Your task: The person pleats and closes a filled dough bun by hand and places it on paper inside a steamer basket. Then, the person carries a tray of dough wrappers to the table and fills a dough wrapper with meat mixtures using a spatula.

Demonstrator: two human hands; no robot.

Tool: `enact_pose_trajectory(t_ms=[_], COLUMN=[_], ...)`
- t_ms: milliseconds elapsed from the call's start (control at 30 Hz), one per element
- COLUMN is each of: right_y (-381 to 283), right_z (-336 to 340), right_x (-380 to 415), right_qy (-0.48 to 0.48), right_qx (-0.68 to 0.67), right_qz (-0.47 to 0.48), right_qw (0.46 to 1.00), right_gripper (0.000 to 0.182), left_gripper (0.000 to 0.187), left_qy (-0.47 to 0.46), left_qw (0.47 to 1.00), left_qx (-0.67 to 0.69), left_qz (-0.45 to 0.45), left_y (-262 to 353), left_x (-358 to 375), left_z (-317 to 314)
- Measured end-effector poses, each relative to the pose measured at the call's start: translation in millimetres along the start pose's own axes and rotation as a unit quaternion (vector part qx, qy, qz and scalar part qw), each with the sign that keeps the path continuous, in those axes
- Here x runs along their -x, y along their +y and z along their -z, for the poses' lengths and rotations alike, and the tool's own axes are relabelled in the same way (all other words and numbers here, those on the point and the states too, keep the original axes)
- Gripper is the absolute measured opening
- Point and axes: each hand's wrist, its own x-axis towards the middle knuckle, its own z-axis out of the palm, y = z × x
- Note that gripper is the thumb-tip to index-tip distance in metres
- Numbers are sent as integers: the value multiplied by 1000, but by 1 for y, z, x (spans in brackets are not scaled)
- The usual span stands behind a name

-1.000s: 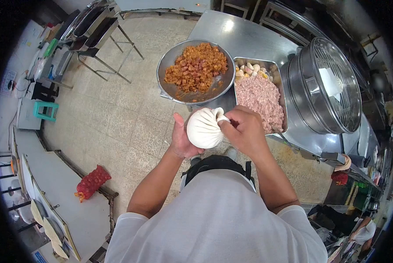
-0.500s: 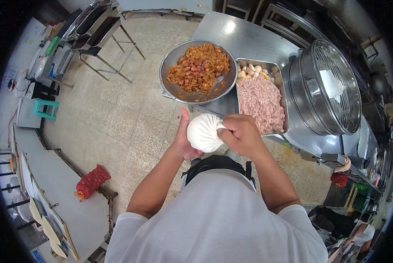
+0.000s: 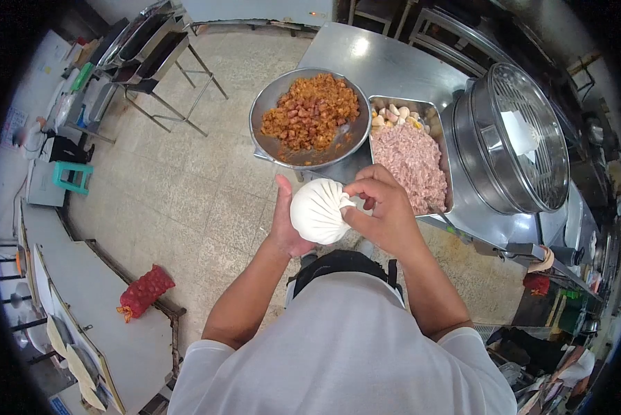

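Overhead, wide tiled floor lies open to the person's left; steel table edge runs just ahead of the hands. Big round steamer crowds the table's right end. Round bowl of reddish-brown filling overhangs the near-left corner, touching the tray of pink minced meat beside it. Dough bun: white, smooth, round, pleats gathered toward its right side, held in the air short of the table edge. Left hand cupped under and behind it, thumb up. Right hand pinching the pleated top between thumb and forefinger.
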Motion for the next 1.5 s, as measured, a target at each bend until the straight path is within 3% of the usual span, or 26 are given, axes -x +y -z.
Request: enact_pose_trajectory(t_ms=[133, 233, 333, 400, 500, 533, 600, 700, 833, 933, 1133, 1200, 1333, 1400, 1500], right_y=[1, 4, 10, 9, 2, 2, 0, -10, -22, -12, -10, -8, -11, -5, -11], right_z=[-5, -2, -1, 0, -1, -2, -5, -4, -1, 0, -2, 3, 16, 17, 13], right_x=[0, 3, 5, 5, 6, 7, 8, 9, 6, 7, 3, 0, -8, -10, -8], right_qy=[29, -12, -6, -4, 5, 5, 39, 73, 97, 49, 30, -67, -144, -143, -104], right_qx=[-54, -49, -20, -14, -11, -12, -16, 27, 51, 50, 25, -2, 47, 141, 180], right_qz=[-2, -2, 67, 112, 86, 87, 53, 63, 36, 42, 50, -49, -60, 160, 182], right_qw=[998, 999, 998, 994, 996, 996, 998, 995, 993, 997, 998, 997, 987, 966, 961], right_gripper=[21, 12, 8, 9, 10, 10, 14, 18, 22, 22, 20, 16, 13, 13, 11], left_gripper=[106, 109, 110, 110, 110, 110, 109, 109, 106, 105, 104, 101, 101, 104, 106], left_qy=[-27, -43, -35, -145, -213, -212, -90, -61, -153, -188, -89, -93, -49, -24, -47], left_qw=[999, 997, 991, 988, 975, 975, 996, 998, 987, 980, 994, 993, 992, 994, 993], left_qx=[-21, -70, -121, -14, 5, 5, -14, -7, 8, 34, -1, -57, -108, -108, -107], left_qz=[-8, 13, -43, 52, 67, 66, -7, -35, -49, -50, -57, -34, -37, 10, 31], left_y=[-3, 1, 2, 3, 0, 0, -3, -5, -5, -6, -7, -2, 6, 7, 10], left_x=[-7, -6, -2, -1, -2, 0, 4, 5, 1, -1, 1, 2, 7, 8, 10], left_z=[16, 14, 8, 28, 35, 30, 15, 9, 19, 20, 14, 14, 7, 11, 14])
